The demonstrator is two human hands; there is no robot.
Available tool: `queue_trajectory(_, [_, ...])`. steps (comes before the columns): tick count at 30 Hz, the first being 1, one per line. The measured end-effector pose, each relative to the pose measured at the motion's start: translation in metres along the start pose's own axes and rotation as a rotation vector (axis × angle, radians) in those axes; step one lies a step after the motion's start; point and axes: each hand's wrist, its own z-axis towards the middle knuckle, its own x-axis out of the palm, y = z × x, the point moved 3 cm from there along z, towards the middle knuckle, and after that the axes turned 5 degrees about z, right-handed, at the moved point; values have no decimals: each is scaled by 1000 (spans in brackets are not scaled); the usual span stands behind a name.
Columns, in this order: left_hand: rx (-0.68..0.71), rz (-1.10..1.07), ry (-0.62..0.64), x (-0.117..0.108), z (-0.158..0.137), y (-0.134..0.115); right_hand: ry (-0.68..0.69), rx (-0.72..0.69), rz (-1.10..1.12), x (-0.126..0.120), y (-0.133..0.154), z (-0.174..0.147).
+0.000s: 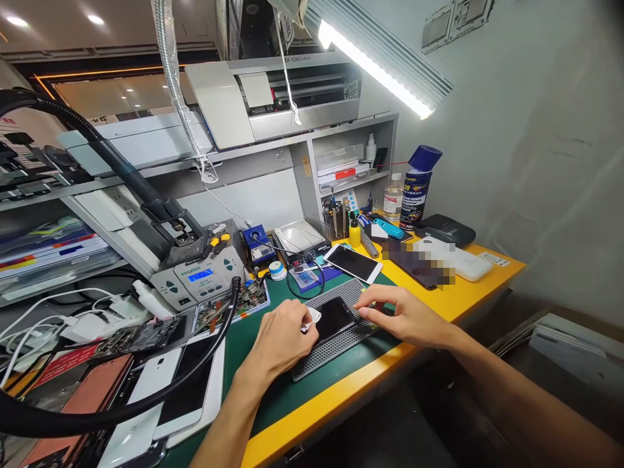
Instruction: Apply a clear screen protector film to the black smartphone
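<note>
A dark phone (335, 317) lies screen up on a grey perforated mat (312, 365), between my hands. My left hand (285, 335) is closed around a crumpled white wipe (312, 318) at the phone's left edge, its knuckles upward. At the phone's right end, my right hand (402, 312) has thumb and index fingertip brought together in a pinch. What is between those fingertips, if anything, is too small to make out. Under the perforated mat is a green work mat (273, 406).
A white-framed phone (353, 262) lies behind the mat. To the right stand a blue spray can (415, 198) and a white phone-like slab (461, 260). A grey soldering station (199, 279) and a black flexible hose (195, 380) crowd the left. A bright lamp (375, 68) hangs above.
</note>
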Motion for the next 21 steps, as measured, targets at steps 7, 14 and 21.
queue_trajectory(7, [-239,-671,42,-19,3,26,-62,47,9,-15,6,-15])
queue_trajectory(14, [-105,-457,-29,-20,1,18,-66,70,30,-17,7,-32])
queue_trajectory(21, [-133,-351,-160,-23,1,32,54,-165,-196,20,29,-22])
